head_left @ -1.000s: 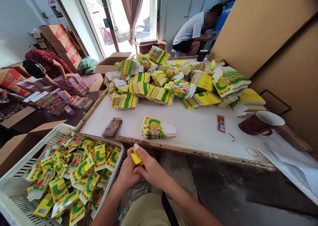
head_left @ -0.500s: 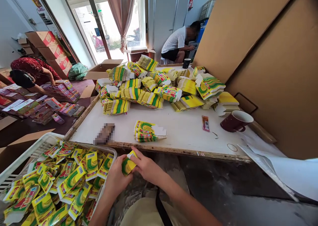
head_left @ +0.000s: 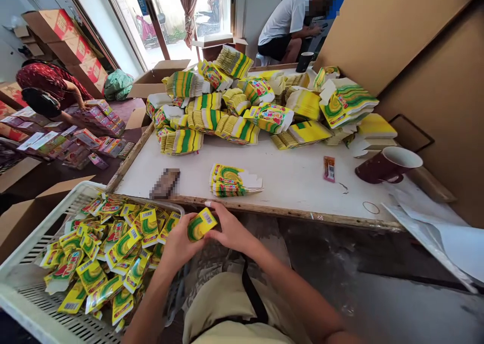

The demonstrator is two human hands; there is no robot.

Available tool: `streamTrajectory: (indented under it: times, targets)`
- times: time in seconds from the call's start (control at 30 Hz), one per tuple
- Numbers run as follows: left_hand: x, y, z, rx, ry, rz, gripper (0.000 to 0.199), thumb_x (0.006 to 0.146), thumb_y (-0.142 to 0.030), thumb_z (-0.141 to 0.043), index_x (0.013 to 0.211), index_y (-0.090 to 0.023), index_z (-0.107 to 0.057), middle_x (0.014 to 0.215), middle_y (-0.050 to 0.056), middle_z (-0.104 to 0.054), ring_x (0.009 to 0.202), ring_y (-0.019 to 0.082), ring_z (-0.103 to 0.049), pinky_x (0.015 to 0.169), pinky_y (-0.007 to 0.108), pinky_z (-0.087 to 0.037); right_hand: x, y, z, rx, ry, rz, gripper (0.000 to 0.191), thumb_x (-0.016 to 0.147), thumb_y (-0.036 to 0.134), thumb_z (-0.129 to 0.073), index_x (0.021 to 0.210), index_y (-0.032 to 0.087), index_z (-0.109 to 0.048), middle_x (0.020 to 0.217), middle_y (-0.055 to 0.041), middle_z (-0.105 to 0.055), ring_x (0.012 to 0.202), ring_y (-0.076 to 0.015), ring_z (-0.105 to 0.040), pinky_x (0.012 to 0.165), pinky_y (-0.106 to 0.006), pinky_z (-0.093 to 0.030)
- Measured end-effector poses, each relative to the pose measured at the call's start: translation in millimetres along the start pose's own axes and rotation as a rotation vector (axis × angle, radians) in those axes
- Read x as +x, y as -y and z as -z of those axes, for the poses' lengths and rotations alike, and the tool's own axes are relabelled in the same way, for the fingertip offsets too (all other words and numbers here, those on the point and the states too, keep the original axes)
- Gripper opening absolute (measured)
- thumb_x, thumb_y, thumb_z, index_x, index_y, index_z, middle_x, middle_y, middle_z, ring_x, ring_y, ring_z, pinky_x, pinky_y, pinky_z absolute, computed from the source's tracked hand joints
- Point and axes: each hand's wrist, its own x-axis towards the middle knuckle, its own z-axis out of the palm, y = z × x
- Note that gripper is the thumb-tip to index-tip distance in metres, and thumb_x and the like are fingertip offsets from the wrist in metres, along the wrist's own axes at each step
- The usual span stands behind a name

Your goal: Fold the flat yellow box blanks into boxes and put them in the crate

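Observation:
A small yellow and green carton (head_left: 201,225) is between my hands, just in front of the table's near edge. My left hand (head_left: 180,240) is closed around its left side. The thumb and fingers of my right hand (head_left: 231,229) press on its right end, where a barcode shows. On the table beyond lies a small stack of flat cartons (head_left: 230,181) with white flaps pointing right. To my left, a white plastic basket (head_left: 41,311) holds many similar yellow cartons (head_left: 91,276), lying in a loose heap.
Bundles of flat cartons (head_left: 215,124) are piled along the table's back. A maroon mug (head_left: 372,167), a small packet (head_left: 328,169) and a rubber band (head_left: 371,208) lie right. A blurred flat object (head_left: 165,183) lies left. Two other people are farther off, one bending over boxes (head_left: 102,117).
My right fingers have shifted to the carton's right end, and its barcode end now shows closed. The view has tilted down, so more of the basket is visible.

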Motion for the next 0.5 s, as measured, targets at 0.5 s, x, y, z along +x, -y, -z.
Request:
streamTrajectory:
  times: [0.5]
  targets:
    - [-15.8,58.4,32.2,0.110,-0.062,0.039,0.047,0.080,-0.050,-0.063,0.115,-0.019,-0.063,0.116,0.011,-0.070,0.110,0.029,-0.065,0.097,0.046,-0.051,58.3,-52.2,60.3,-0.759,-0.294,-0.291,0.029,0.090,0.014,-0.055,0.119,0.014,-0.057,0.103,-0.0106,-0.067,0.098,-0.0234,-0.059,0.085,-0.033,-0.043]
